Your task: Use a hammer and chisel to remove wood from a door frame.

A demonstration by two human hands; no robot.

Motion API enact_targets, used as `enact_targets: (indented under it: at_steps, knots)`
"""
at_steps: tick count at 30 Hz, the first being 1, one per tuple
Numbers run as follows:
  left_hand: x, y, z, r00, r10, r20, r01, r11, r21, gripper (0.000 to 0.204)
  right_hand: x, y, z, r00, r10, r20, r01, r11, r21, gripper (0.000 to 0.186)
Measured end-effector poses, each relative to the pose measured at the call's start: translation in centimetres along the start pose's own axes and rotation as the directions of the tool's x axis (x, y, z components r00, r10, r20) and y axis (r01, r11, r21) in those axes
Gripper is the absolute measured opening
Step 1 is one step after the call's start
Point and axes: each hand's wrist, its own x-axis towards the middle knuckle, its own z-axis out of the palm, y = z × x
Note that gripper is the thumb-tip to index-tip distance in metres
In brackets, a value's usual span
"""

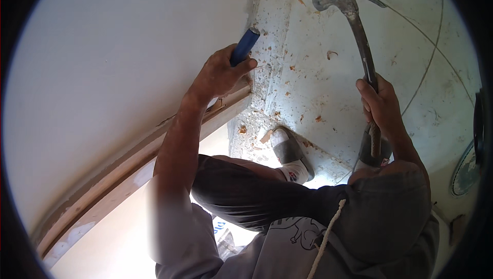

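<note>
My left hand (228,71) grips a blue-handled tool (245,45), its round end pointing up and its lower part hidden by my fingers and the wood edge, probably. That hand is over a narrow wooden strip (221,113) along the white surface at the left. In my right hand (382,101) is a claw hammer (365,48), gripped on its dark handle, with the worn metal head raised toward the upper right of the view, apart from the blue tool.
A white wall or panel (118,63) fills the left. The pale floor (411,73) carries wood chips and crumbs. My slippered feet (287,150) are below my hands. A round greenish object (462,171) is at the right edge.
</note>
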Motion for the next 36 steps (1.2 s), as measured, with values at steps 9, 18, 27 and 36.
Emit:
enact_targets:
  at_steps: [9, 18, 27, 36]
  knots:
    - [-2.5, 3.2, 2.3, 0.968, -0.037, 0.247, -0.014, 0.980, 0.201, 0.049, -0.2, 2.6, 1.9, 0.994, -0.013, 0.105, 0.025, 0.993, -0.111, 0.024]
    - [-1.9, -1.2, -3.1, 0.965, -0.081, -0.250, -0.069, 0.839, -0.540, 0.043, -0.7, 3.1, 1.8, 1.000, -0.005, 0.019, 0.006, 0.998, -0.064, 0.028]
    - [-2.4, 0.7, -2.4, 0.947, 0.008, -0.320, -0.155, 0.888, -0.434, 0.043, -0.5, 3.9, 2.3, 0.999, -0.026, 0.022, 0.028, 0.995, -0.094, 0.026]
    - [-0.7, 0.4, -1.0, 0.975, 0.026, -0.222, -0.110, 0.922, -0.372, 0.045, -1.0, 4.0, 2.3, 0.999, -0.002, 0.045, 0.006, 0.996, -0.090, 0.026]
